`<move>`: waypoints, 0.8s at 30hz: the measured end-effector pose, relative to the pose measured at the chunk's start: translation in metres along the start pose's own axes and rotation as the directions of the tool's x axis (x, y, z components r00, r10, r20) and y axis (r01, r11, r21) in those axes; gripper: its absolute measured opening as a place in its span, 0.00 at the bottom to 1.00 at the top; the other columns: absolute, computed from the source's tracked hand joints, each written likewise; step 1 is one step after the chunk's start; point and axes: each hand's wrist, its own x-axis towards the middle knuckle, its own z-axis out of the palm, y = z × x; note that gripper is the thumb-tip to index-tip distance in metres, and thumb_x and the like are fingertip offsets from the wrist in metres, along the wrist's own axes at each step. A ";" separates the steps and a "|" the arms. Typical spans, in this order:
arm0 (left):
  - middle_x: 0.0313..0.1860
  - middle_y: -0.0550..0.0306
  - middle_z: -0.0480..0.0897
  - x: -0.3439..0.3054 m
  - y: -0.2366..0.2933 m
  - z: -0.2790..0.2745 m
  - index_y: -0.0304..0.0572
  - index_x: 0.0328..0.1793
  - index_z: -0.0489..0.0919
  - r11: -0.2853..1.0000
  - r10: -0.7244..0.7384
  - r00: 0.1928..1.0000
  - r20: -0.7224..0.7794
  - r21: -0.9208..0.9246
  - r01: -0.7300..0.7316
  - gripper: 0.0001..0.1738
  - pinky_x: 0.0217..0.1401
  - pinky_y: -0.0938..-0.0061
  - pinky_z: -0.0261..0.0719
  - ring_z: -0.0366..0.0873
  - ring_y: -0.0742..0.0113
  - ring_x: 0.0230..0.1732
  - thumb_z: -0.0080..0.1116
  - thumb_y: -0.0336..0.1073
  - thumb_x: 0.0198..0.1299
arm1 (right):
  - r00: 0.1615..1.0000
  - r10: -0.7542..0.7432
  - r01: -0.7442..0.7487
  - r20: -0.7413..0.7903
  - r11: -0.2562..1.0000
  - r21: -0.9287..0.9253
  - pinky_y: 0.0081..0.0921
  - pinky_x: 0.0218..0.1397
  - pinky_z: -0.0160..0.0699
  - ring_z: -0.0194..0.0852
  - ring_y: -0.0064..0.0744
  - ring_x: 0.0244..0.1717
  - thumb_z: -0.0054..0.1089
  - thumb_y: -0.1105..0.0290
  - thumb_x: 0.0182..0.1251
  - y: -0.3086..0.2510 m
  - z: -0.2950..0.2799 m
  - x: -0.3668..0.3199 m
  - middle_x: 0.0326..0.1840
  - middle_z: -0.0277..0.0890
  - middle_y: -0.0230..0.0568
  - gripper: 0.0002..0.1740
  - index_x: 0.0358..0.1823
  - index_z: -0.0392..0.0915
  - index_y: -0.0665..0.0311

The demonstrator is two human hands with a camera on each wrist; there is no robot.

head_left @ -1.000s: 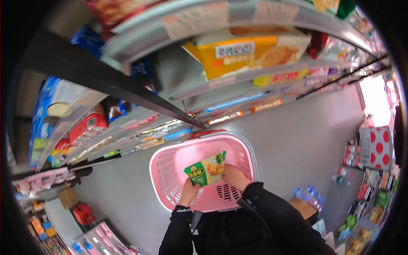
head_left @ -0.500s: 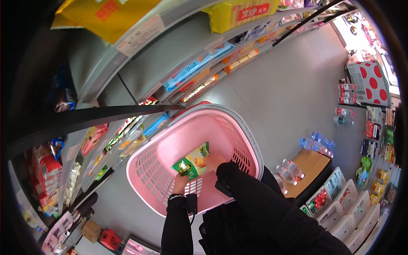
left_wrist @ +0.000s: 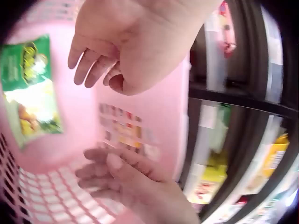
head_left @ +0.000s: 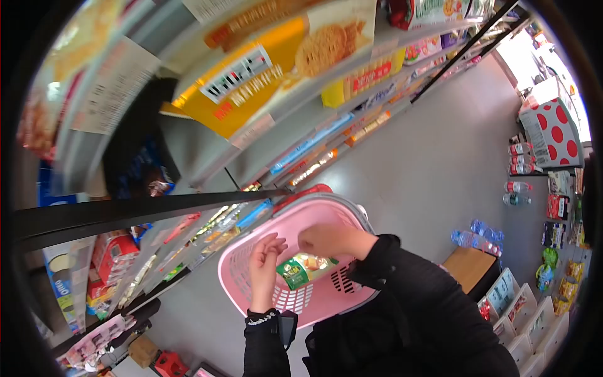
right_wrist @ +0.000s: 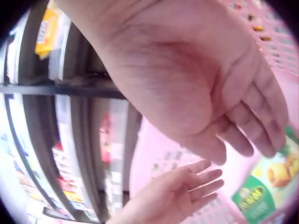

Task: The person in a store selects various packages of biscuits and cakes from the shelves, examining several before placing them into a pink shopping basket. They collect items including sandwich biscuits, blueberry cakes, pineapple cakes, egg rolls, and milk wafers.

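A green and pale-yellow snack packet (head_left: 294, 273) with a pineapple picture lies inside the pink plastic basket (head_left: 325, 212). My left hand (head_left: 264, 271) hangs over the basket's left side, holding nothing, its fingers loosely bent. Over the middle of the basket is my right hand (head_left: 337, 240), also holding nothing; it partly covers the packet in the head view. In the left wrist view the packet (left_wrist: 29, 65) lies apart from both hands. The right wrist view shows the packet (right_wrist: 273, 179) beyond the right fingertips.
Shelves of snacks run along the left and front, with a yellow biscuit packet (head_left: 251, 69) near the front. A black shelf post (head_left: 144, 210) stands close to the basket. Bottles (head_left: 477, 237) stand by a brown-topped box (head_left: 470, 267) at right, near a red-dotted box (head_left: 553, 132).
Both hands have let go of the snack packet, which now lies in the basket, and have risen above it. The head view has shifted and turned.
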 end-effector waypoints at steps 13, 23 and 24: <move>0.37 0.39 0.78 0.145 0.101 0.040 0.34 0.41 0.76 0.592 0.651 0.713 -0.261 0.763 -0.261 0.13 0.46 0.64 0.70 0.76 0.53 0.43 0.48 0.34 0.55 | 0.739 -0.166 -0.019 -0.654 0.964 -0.266 0.38 0.62 0.56 0.58 0.46 0.59 0.47 0.61 0.58 -0.022 -0.171 0.082 0.55 0.65 0.50 0.20 0.51 0.68 0.61; 0.56 0.51 0.71 0.225 0.055 -0.010 0.42 0.58 0.67 0.914 0.310 0.863 -0.398 -0.123 -0.385 0.21 0.55 0.69 0.66 0.67 0.58 0.56 0.50 0.36 0.57 | 0.782 -0.152 0.035 -0.604 0.979 -0.201 0.37 0.62 0.55 0.56 0.46 0.60 0.46 0.61 0.59 0.012 -0.195 0.093 0.56 0.63 0.50 0.21 0.52 0.67 0.61; 0.56 0.51 0.71 0.217 0.053 -0.013 0.42 0.58 0.67 0.913 0.305 0.864 -0.402 -0.133 -0.385 0.21 0.55 0.69 0.66 0.67 0.58 0.56 0.49 0.36 0.57 | 0.791 -0.147 0.038 -0.594 0.981 -0.192 0.37 0.62 0.55 0.56 0.46 0.60 0.45 0.60 0.59 0.014 -0.194 0.094 0.57 0.63 0.50 0.21 0.52 0.67 0.61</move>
